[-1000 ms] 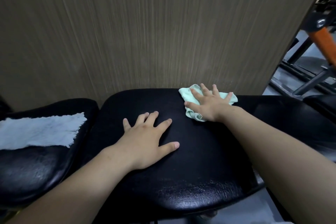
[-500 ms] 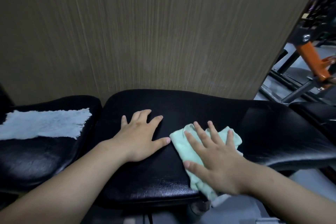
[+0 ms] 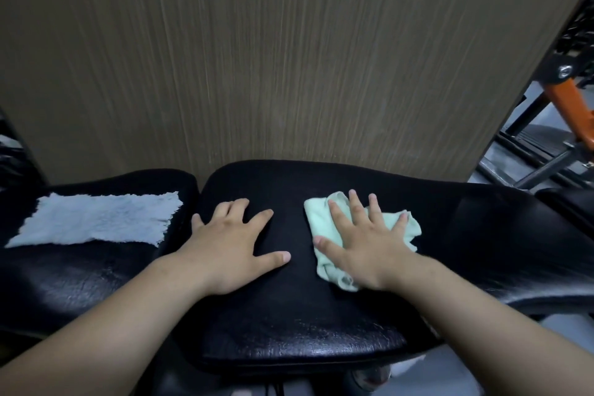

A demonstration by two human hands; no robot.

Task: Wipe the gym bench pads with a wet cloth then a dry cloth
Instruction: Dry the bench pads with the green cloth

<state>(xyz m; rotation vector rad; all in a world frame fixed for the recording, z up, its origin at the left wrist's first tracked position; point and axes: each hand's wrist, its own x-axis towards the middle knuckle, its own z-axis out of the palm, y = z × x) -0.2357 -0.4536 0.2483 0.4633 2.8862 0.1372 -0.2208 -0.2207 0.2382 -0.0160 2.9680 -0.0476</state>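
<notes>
Both hands lay flat on the black vinyl bench pad (image 3: 289,315).
The right hand (image 3: 363,247), fingers spread, pressed a crumpled mint-green cloth (image 3: 316,214); the left hand (image 3: 231,247) rested open, holding nothing.

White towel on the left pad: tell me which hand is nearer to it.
Left. The left hand rests flat on the middle pad, just right of the white towel, not touching it. The right hand presses the green cloth farther right.

wood panel (image 3: 289,58) blocks behind, bare pad (image 3: 289,315) near
</notes>
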